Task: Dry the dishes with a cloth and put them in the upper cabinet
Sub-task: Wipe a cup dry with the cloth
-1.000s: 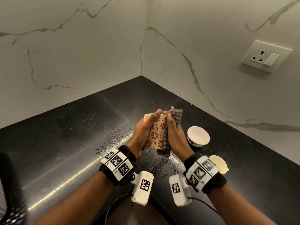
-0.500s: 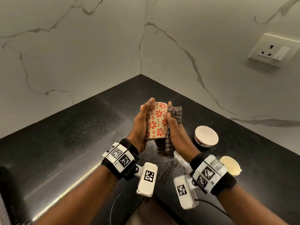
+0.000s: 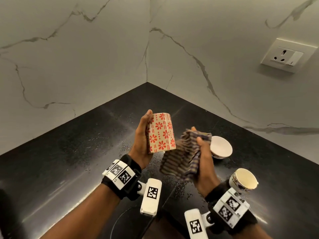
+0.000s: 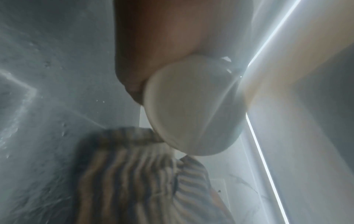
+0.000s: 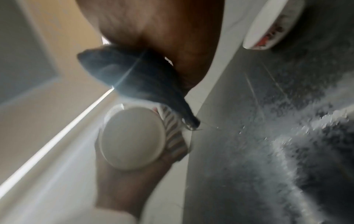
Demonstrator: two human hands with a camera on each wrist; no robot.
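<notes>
My left hand [image 3: 144,135] grips a cream cup with red flowers [image 3: 161,133], held upright above the black counter [image 3: 72,152]. Its plain white base [image 4: 191,109] fills the left wrist view and shows again [image 5: 132,137] in the right wrist view. My right hand [image 3: 201,152] clutches a striped cloth [image 3: 181,156] just right of the cup, a small gap between them. The cloth [image 4: 134,178] hangs blurred below the cup's base. A white bowl [image 3: 221,149] and a small cream cup [image 3: 244,180] stand on the counter to the right.
Two marble walls [image 3: 86,49] meet in a corner behind the counter. A wall socket [image 3: 286,55] sits at the upper right. Water droplets [image 3: 186,188] speckle the counter under my hands. The bowl [image 5: 272,25] with its red pattern appears at the top right of the right wrist view.
Both hands have lifted the flowered cup higher. The right hand with the cloth has come off the cup's side and moved right and down, leaving the cup in the left hand alone.
</notes>
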